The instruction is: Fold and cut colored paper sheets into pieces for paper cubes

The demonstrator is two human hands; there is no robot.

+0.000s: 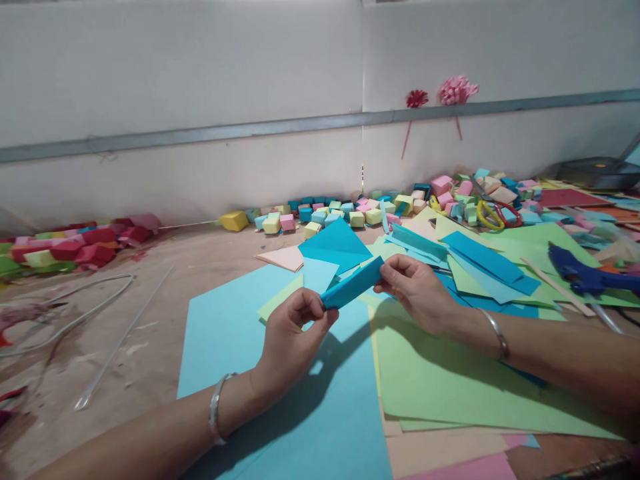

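Note:
A narrow folded strip of blue paper (353, 283) is stretched between my two hands, tilted up toward the right. My left hand (295, 340) pinches its lower left end between thumb and fingers. At the upper right end, my right hand (417, 293) grips it the same way. Beneath them lies a large light blue sheet (225, 333), with a green sheet (475, 373) to its right. Just behind the strip sits a folded blue paper piece (335, 245). More folded blue strips (490, 263) lie beyond my right hand.
Several small folded paper cubes (320, 217) line the wall. Red and pink ones (95, 247) pile up at left, near a clear glue stick (125, 337). Yellow-handled scissors (491, 217) and a blue glue gun (585, 270) lie at right. Two paper flowers (457, 92) stand against the wall rail.

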